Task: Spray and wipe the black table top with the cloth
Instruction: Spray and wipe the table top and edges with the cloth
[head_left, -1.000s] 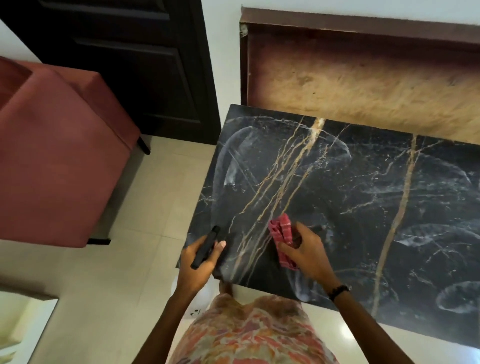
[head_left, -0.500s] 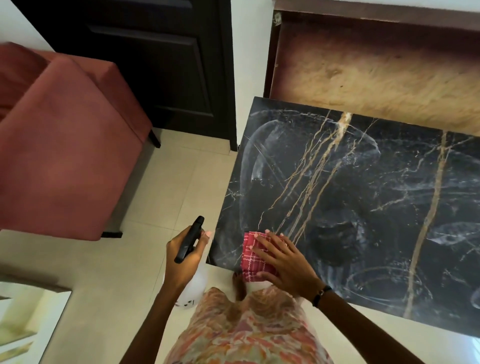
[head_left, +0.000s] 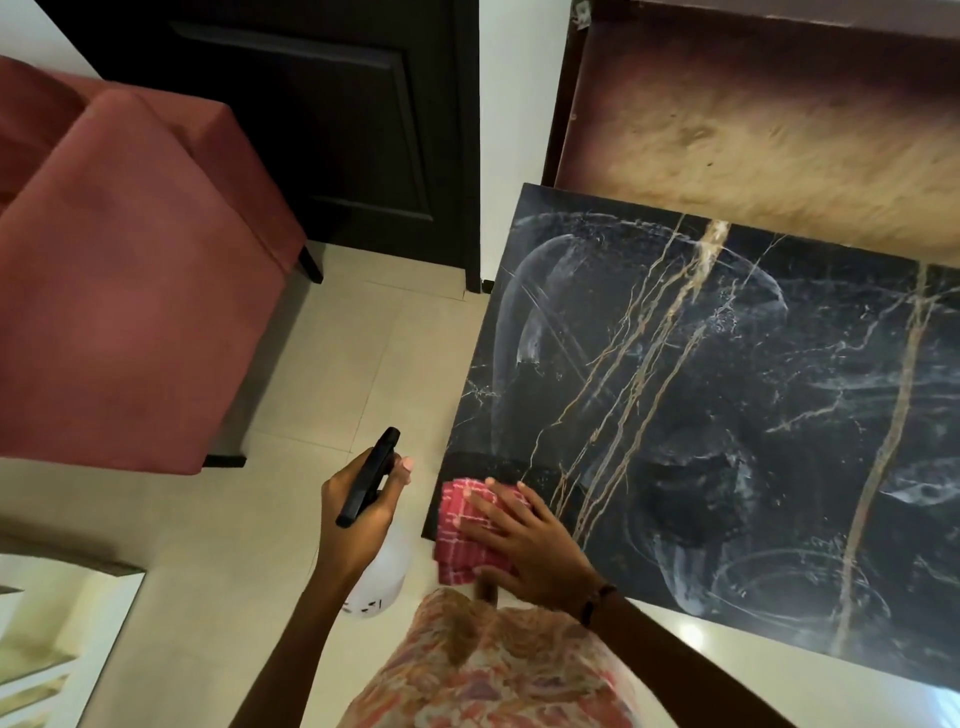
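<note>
The right hand (head_left: 524, 545), fingers spread flat, has swept the red checked cloth (head_left: 467, 525) from mid-table to the black gold-veined marble table top (head_left: 727, 415)'s seven-o'clock corner; that edge looks nearly wiped. The left hand (head_left: 358, 514) stays wrapped around the white spray bottle (head_left: 379, 577) at nine o'clock.

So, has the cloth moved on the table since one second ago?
Yes. The cloth went left, from beside the gold veins to the table corner, under the right hand.

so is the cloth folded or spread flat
Folded: the red checked cloth sits as a thick small pad under the right hand at the table top corner.
</note>
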